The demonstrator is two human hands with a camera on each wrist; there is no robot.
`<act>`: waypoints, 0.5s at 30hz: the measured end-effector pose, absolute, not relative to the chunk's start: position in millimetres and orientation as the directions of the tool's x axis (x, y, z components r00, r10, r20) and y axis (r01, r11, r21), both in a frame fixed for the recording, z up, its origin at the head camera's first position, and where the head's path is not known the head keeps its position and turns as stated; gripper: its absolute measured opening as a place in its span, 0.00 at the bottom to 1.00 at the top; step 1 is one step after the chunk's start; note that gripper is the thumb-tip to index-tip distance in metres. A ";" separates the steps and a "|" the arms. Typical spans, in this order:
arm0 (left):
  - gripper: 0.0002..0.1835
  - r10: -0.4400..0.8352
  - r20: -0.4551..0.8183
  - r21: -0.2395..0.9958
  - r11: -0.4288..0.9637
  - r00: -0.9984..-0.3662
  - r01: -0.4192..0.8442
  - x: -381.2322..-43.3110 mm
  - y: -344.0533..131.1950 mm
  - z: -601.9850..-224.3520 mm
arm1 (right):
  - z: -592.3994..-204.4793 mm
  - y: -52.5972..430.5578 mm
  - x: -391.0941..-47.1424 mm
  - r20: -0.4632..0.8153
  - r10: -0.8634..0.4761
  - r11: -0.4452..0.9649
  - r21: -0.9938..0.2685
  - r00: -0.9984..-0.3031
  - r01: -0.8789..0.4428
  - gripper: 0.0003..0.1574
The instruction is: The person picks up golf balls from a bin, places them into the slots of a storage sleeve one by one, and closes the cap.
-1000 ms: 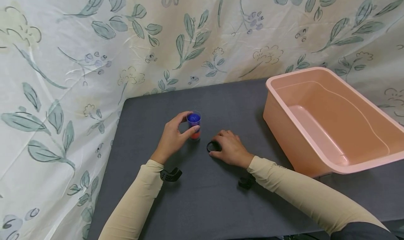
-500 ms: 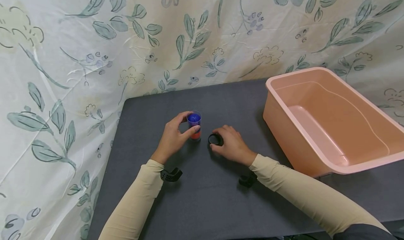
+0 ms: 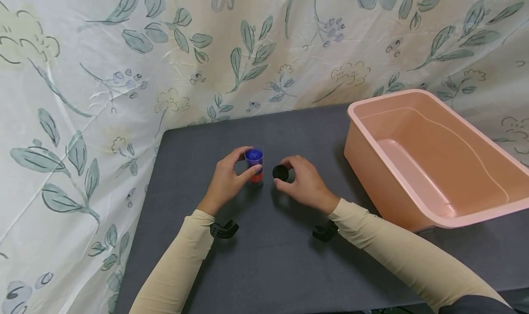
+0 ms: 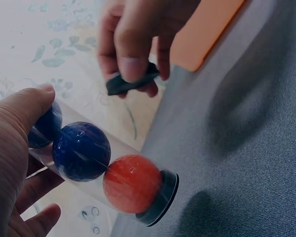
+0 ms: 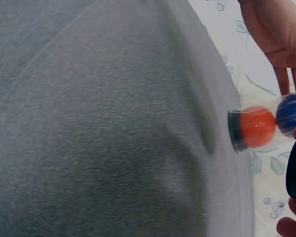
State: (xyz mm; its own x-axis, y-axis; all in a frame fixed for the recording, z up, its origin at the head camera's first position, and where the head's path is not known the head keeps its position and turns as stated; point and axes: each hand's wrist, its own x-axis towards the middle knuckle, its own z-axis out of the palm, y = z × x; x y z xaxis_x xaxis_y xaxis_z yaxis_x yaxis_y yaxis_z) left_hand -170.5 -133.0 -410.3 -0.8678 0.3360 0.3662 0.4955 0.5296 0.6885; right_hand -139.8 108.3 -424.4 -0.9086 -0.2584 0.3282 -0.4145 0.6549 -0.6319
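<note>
My left hand (image 3: 223, 182) grips a clear plastic tube (image 4: 121, 140) near its top, thumb on one side and fingers on the other. Two dimpled blue balls (image 4: 82, 151) sit above a red-orange ball (image 4: 133, 183) inside it. A black end cap (image 4: 164, 200) closes the tube's bottom, which stands on the table. To the right of the tube, my right hand (image 3: 305, 184) pinches a round black lid (image 3: 280, 173) between thumb and fingers. The lid is held above the table, tilted, apart from the tube, whose top is uncovered in the head view.
A large pink plastic tub (image 3: 382, 176) stands on the table's right side. Dark grey cloth covers the table (image 3: 264, 268). Behind and to the left hangs a floral curtain (image 3: 173, 66).
My right hand has lifted the black lid off the table and tipped it more toward the camera, moving slightly away from me. My left hand and the tube have stayed in place.
</note>
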 end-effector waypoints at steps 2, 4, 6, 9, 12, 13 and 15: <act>0.31 0.335 0.363 0.687 0.534 -0.869 0.493 -170.3 -133.2 -410.7 | -421.7 108.1 -139.8 0.352 -0.254 0.645 -0.632 -0.901 -0.429 0.23; 0.31 0.334 0.363 0.687 0.534 -0.870 0.492 -170.3 -133.2 -411.0 | -418.9 108.1 -140.1 0.379 -0.247 0.637 -0.630 -0.892 -0.444 0.23; 0.31 0.336 0.365 0.688 0.531 -0.868 0.495 -170.6 -133.3 -411.0 | -415.9 108.4 -140.5 0.409 -0.236 0.627 -0.629 -0.882 -0.460 0.22; 0.31 0.338 0.366 0.692 0.524 -0.867 0.496 -170.4 -133.2 -410.5 | -412.0 108.6 -141.7 0.442 -0.218 0.604 -0.639 -0.870 -0.476 0.21; 0.31 0.340 0.366 0.695 0.519 -0.866 0.497 -170.4 -133.4 -410.5 | -408.9 108.5 -142.5 0.458 -0.204 0.588 -0.650 -0.865 -0.482 0.21; 0.31 0.340 0.366 0.695 0.520 -0.867 0.497 -170.4 -133.5 -410.6 | -407.9 108.3 -142.7 0.460 -0.201 0.583 -0.653 -0.865 -0.483 0.21; 0.31 0.340 0.366 0.694 0.521 -0.866 0.497 -170.6 -133.5 -411.1 | -405.7 107.8 -142.8 0.463 -0.195 0.578 -0.658 -0.864 -0.483 0.22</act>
State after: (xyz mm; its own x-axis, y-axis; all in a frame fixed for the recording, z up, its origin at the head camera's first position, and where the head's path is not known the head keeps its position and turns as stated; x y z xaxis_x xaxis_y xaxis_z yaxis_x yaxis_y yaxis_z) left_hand -170.6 -133.5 -411.1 -0.8664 0.3399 0.3657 0.4972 0.5208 0.6940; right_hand -142.8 107.8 -405.7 -0.8645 -0.1948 0.4634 -0.4830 0.5775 -0.6582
